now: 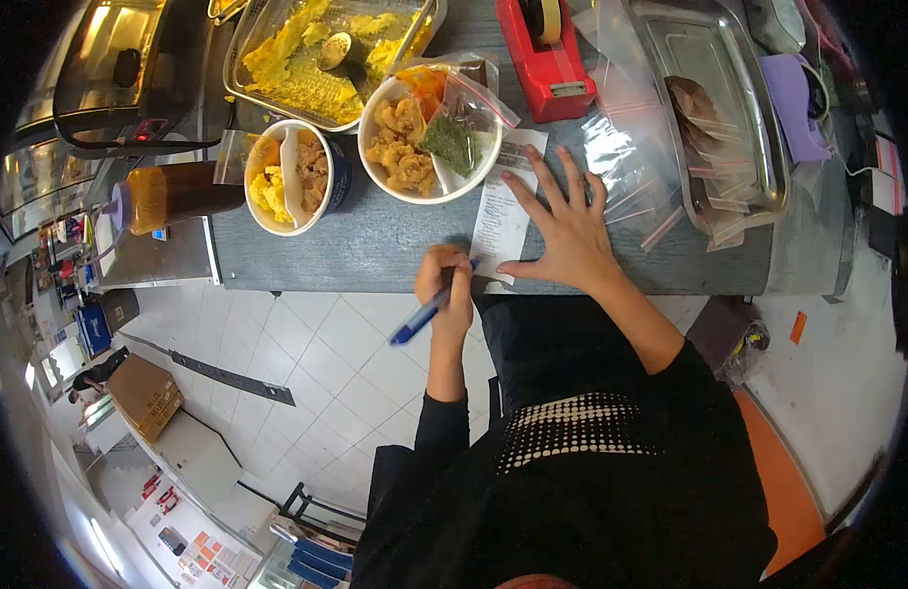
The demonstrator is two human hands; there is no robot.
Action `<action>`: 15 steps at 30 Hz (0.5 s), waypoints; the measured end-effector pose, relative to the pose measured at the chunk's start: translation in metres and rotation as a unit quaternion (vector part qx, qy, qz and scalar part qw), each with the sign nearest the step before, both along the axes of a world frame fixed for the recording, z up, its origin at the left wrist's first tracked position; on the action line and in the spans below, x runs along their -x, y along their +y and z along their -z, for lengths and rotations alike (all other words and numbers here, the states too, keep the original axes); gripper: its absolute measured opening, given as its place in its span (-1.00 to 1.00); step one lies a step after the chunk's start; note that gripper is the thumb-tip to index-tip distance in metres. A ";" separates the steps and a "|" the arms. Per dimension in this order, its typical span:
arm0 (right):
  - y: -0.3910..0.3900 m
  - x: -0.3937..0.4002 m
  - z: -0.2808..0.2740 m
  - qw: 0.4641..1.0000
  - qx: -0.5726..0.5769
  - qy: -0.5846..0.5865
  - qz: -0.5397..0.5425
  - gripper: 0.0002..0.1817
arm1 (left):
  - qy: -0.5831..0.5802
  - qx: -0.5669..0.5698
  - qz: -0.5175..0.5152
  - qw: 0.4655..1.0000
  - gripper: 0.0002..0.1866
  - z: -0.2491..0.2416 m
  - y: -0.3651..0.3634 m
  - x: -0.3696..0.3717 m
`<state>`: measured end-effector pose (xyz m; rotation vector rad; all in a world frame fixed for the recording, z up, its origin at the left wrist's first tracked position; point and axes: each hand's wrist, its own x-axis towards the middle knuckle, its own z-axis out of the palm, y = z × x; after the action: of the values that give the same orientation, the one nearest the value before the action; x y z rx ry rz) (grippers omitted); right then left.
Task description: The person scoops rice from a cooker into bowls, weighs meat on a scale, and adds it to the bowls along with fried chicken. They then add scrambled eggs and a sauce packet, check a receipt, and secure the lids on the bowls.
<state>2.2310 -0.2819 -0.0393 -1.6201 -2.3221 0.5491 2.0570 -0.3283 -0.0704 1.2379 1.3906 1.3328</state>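
My left hand [446, 285] is closed around a blue pen [421, 320], whose tip end is at the lower left edge of a printed receipt [498, 221]. My right hand [570, 228] lies spread, fingers apart, over the right side of that receipt, and holds nothing. Just beyond the receipt stands a round white bowl [370, 177] with fried pieces, orange food and a small bag of dark green flakes on top. To its left is a smaller divided paper cup [333, 191] with yellow food and browned meat.
At the back are a metal tray [233, 88] with yellow food and a scoop, and a red tape dispenser [557, 83]. Clear plastic bags [621, 147] and another metal tray [776, 187] lie right. A brown sauce bottle [169, 199] lies left. The grey counter's edge [336, 289] runs before me.
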 end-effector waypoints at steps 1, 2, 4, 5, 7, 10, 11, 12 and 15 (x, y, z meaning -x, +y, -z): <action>0.000 0.000 0.000 1.000 -0.001 0.003 0.000 0.04 | -0.009 0.010 0.016 1.000 -0.93 -0.001 -0.002 0.002; 0.000 0.000 0.001 1.000 -0.001 0.007 0.001 0.04 | -0.018 0.021 0.032 0.999 -0.93 -0.001 -0.006 0.007; 0.000 0.000 0.002 1.000 -0.016 0.000 0.002 0.06 | -0.050 0.036 0.054 0.997 -0.95 -0.001 -0.010 0.013; -0.001 0.001 0.002 1.000 -0.023 -0.003 0.002 0.07 | -0.070 0.038 0.012 0.997 -0.95 -0.008 -0.007 0.010; 0.000 0.000 0.000 1.000 -0.004 0.014 0.007 0.06 | -0.112 0.040 -0.068 0.990 -0.94 -0.025 0.000 0.001; 0.000 -0.003 -0.004 0.999 0.005 0.030 0.010 0.05 | 0.141 -0.081 0.003 0.987 -0.92 -0.032 0.012 0.000; -0.001 -0.003 -0.006 0.999 0.005 0.033 0.010 0.04 | 0.247 -0.126 0.044 0.960 -0.90 -0.043 0.017 -0.004; -0.001 -0.003 -0.006 0.999 -0.007 0.044 0.014 0.02 | 0.274 -0.126 0.099 0.948 -0.85 -0.053 0.020 -0.011; -0.005 -0.007 -0.008 0.997 -0.046 0.060 0.022 -0.01 | 0.314 -0.193 0.167 0.914 -0.75 -0.049 0.039 -0.028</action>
<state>2.2380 -0.2870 -0.0317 -1.5475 -2.1877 0.5074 2.0846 -0.2891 -0.0217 2.2076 1.2624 1.0287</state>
